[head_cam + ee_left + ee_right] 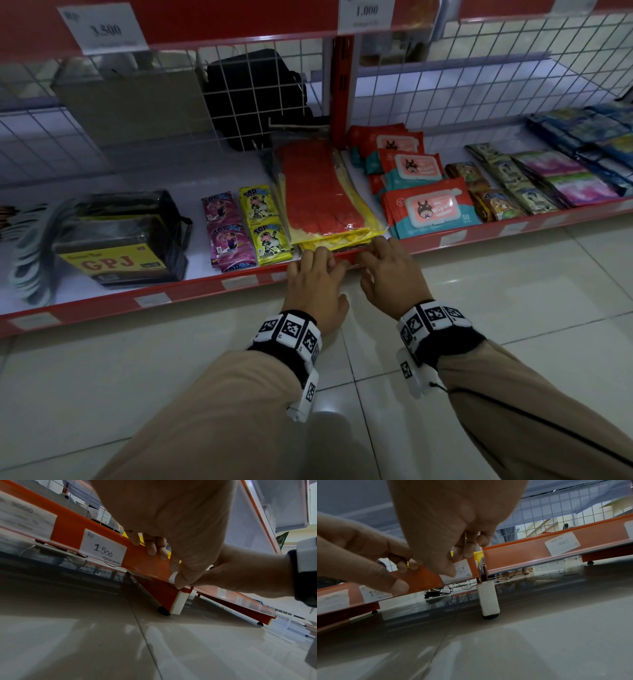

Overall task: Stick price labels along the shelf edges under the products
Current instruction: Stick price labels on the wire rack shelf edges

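Task's thing: a white price label [462, 570], handwritten figures starting "25", lying on the front face of the red shelf edge [191, 291], right at the end of this shelf section, beside the white post [488, 599].
Right hand [390, 270]: thumb pressed on the label's lower left corner, fingers curled over the top of the edge above it; it pins the label, nothing is carried.
Left hand [317, 284]: fingers hooked over the same edge just to the left of the right hand, thumb on the red face below; it grips the rail only.
Key relation: the label's long axis runs along the edge, and most of its free length lies to the right of the right thumb, towards the post. The right hand is on it; the left is beside it.
Next move, as I judge: smooth rightwards along the rail.
Above the hands: the yellow and red packet [325, 198].
Left of the left hand: a label reading 1.500 [102, 551].
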